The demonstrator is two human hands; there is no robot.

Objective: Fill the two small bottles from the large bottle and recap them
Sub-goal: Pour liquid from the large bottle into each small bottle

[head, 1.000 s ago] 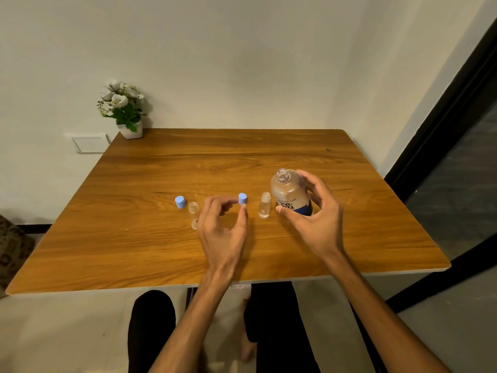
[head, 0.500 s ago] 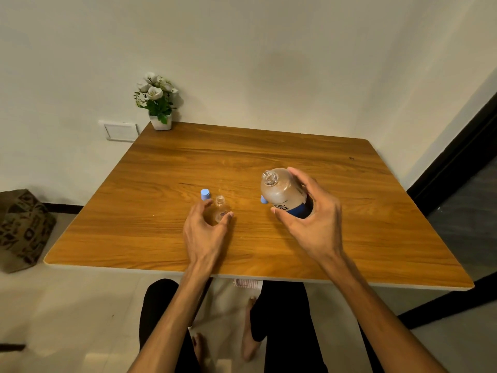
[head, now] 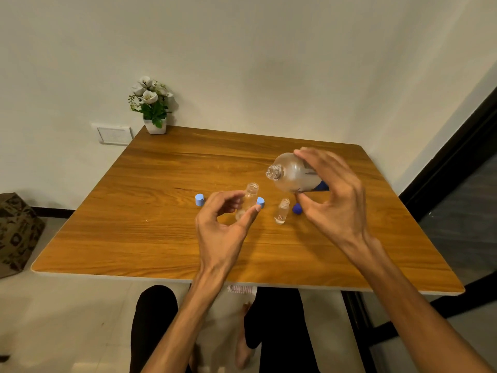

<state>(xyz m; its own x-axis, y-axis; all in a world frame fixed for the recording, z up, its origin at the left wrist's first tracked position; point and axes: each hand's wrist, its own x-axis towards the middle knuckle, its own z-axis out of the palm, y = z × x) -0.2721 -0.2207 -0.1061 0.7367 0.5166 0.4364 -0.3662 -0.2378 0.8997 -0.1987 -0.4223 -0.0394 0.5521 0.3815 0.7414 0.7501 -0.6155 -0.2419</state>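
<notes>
We see the right hand [head: 332,195] wrapped over the large bottle [head: 293,172], fingers spread across its top side and thumb underneath, so the grip is closed on it; the bottle is lifted clear of the table and tipped toward 9 o'clock, its uncapped mouth pointing left and slightly down. The left hand [head: 224,224] reaches in from 6 o'clock with its forearm angled up the frame, fingers curled and thumb opposed, pinching the first small bottle [head: 248,197], which stands open-mouthed and leans a little toward the large bottle's neck. The mouth of the large bottle sits at about 2 o'clock from the small bottle's rim, near it but not touching. The second small bottle [head: 282,212] stands upright and uncapped on the wooden table [head: 161,205], between the two hands. One light blue cap [head: 260,202] lies just beside the left thumb tip, and another light blue cap [head: 199,199] rests at 9 o'clock from the left hand. A dark blue cap [head: 297,208] lies under the right thumb, partly hidden. At the table's far left corner, around 11 o'clock, stands a small white pot of white flowers [head: 152,106] against the pale wall, with a wall socket plate [head: 114,135] just left of it. A patterned bag [head: 16,232] sits on the floor at 9 o'clock, and a dark door frame [head: 457,152] runs along the right.
</notes>
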